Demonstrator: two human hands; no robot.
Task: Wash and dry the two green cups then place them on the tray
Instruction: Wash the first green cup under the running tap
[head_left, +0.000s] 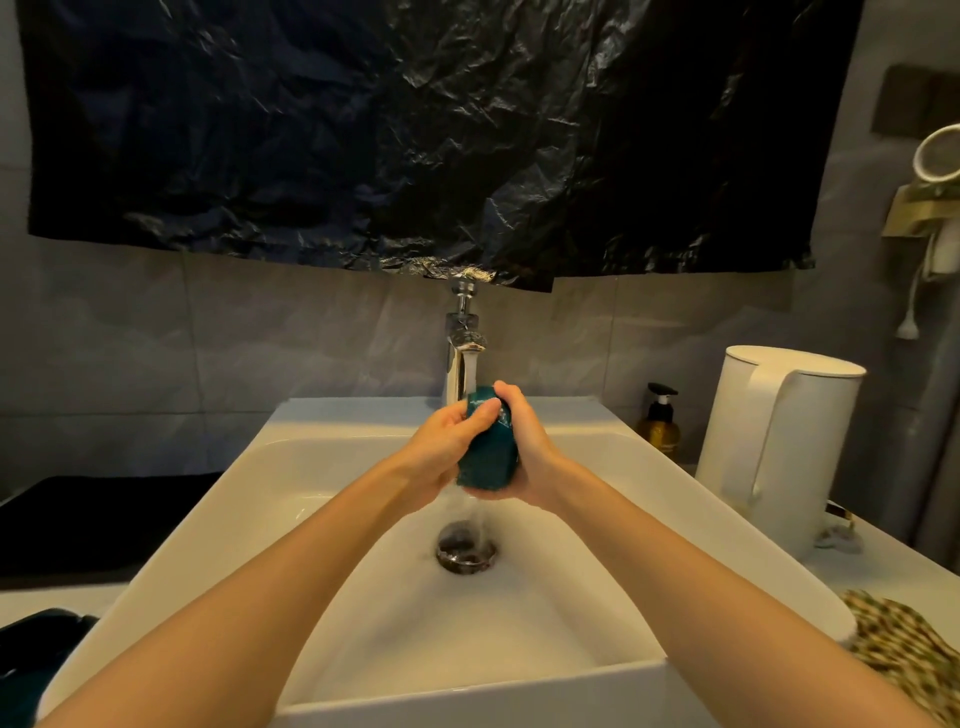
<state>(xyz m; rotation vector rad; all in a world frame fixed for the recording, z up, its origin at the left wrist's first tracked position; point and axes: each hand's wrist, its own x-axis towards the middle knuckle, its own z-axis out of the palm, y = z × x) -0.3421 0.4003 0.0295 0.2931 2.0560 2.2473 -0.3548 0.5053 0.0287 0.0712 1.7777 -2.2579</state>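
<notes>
Both hands, left hand (441, 447) and right hand (527, 452), clasp a green cup (488, 452) under the running tap (462, 353) above the sink (363, 452); turning it slowly should rinse every side.

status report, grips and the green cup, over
Left grip and right grip both wrapped round green cup. Cup under running tap, over sink. Nothing blocking it.
</notes>
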